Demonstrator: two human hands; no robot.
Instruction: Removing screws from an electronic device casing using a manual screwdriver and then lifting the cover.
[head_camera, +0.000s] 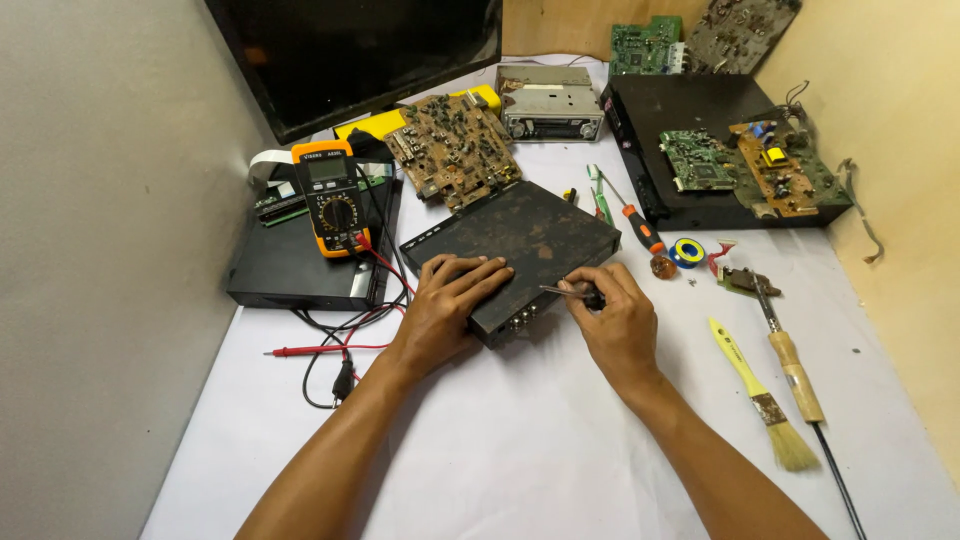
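Your right hand (618, 318): fingers pinching a small screwdriver (568, 291) at the black box (520, 245) | your left hand (448, 300): fingers spread flat on its lid

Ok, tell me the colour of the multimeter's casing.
Orange around a dark body, on the multimeter; the head view shows it.

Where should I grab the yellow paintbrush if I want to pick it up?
Take the paintbrush by the middle of its yellow handle, coming down from above. It lies flat on the white table with bristles toward the near edge. The handle is long, thin and bare. Come from its left side, since the soldering iron lies close on its right.
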